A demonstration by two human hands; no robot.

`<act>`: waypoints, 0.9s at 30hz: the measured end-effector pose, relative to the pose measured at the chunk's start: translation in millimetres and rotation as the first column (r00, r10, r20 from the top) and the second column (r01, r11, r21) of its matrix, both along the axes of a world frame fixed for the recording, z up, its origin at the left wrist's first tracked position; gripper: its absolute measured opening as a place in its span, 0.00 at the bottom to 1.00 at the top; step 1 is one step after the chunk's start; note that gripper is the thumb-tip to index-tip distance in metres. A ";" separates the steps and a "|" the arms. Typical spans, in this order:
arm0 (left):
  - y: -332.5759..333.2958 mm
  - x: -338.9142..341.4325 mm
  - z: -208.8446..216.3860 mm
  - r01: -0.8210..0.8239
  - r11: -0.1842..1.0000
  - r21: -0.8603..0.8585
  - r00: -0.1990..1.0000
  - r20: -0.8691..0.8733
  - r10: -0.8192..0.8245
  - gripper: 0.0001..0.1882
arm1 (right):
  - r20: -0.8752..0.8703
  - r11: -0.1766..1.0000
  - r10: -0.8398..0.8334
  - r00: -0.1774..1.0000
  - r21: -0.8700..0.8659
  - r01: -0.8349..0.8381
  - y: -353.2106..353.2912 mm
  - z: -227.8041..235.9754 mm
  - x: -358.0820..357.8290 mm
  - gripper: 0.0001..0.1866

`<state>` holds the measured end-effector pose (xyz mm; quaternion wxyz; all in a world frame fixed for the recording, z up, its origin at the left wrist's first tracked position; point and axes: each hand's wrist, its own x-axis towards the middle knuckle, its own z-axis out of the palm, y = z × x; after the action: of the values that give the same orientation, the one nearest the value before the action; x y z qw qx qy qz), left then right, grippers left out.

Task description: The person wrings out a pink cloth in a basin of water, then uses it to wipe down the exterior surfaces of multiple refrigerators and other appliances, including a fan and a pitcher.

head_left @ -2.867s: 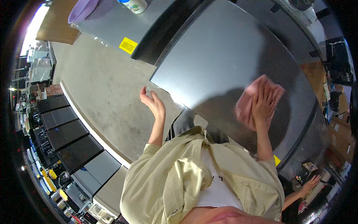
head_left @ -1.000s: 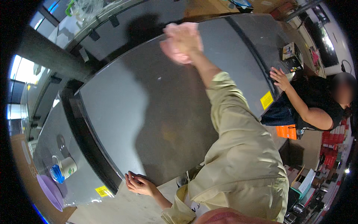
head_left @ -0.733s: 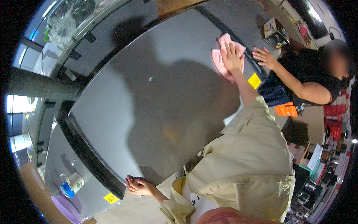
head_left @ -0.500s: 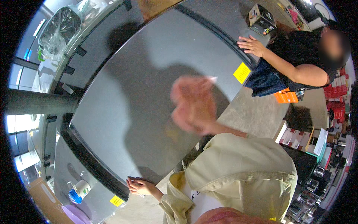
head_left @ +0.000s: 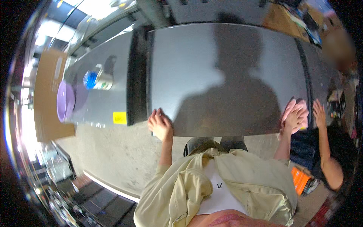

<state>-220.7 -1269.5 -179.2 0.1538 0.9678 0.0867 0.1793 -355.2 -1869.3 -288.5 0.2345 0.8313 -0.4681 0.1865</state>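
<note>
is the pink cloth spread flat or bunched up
Bunched up: the pink cloth is rumpled beneath the right hand, with folds showing beside it.

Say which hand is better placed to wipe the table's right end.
Right, most likely. The right hand is on the pink cloth, at that end of the table. The left hand is across at the near left corner, with no cloth visible there.

Looks like a workshop or warehouse, unclear which.
Has a concrete floor [head_left: 109,155], grey worktops [head_left: 181,68] in a row, a cardboard box [head_left: 49,87] at left and a brown carton [head_left: 280,20] at upper right.
</note>
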 end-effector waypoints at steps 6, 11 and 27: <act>20.8 -23.8 -13.7 -0.058 0.998 -0.022 0.998 0.005 0.058 0.18 | 0.172 0.386 0.883 0.437 0.263 -0.884 352.0 138.9 124.1 0.18; 6.9 -9.5 -4.3 0.065 0.994 -0.084 0.991 0.124 -0.054 0.16 | 0.357 -0.191 0.930 -0.084 0.277 -0.942 458.9 107.4 134.1 0.24; -37.7 -90.7 -14.3 0.073 0.905 -0.419 0.984 0.177 0.002 0.12 | 0.086 0.402 0.907 0.411 0.105 -0.909 257.7 61.0 165.2 0.23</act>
<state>-311.4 -1307.3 -193.5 0.3707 0.8933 0.0922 0.2368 -190.0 -1611.6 -227.5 0.0353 0.9644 0.0445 0.2581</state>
